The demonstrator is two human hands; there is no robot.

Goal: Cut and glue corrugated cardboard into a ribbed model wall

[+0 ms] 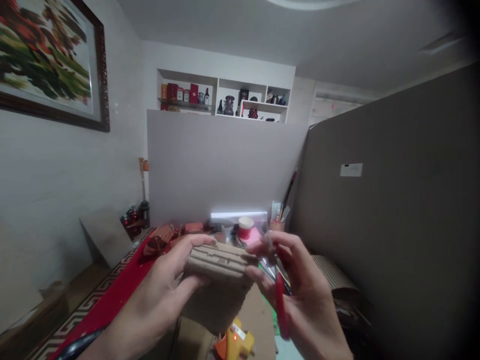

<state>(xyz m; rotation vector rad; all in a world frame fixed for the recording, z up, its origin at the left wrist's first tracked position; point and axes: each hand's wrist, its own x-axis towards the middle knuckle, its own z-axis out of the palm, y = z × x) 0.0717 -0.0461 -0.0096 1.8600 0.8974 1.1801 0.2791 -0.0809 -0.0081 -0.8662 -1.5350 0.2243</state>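
A grey-brown block of layered cardboard (221, 262) is raised over the table, its top edge ragged. My left hand (161, 285) grips its left end, fingers on top and thumb in front. At the right end, the fingertips of my right hand (296, 285) touch the cardboard, and red-handled scissors (280, 305) hang in the same hand, their blades partly hidden. Below the block lies a yellow and orange tool (238, 342) with a small red light.
A red cloth with a patterned border (112, 292) covers the table's left side. Behind the hands stand a red and white tub (245, 227) and a holder with brushes (277, 225). A curved corrugated sheet (332, 272) lies right. Grey panels rise behind and at right.
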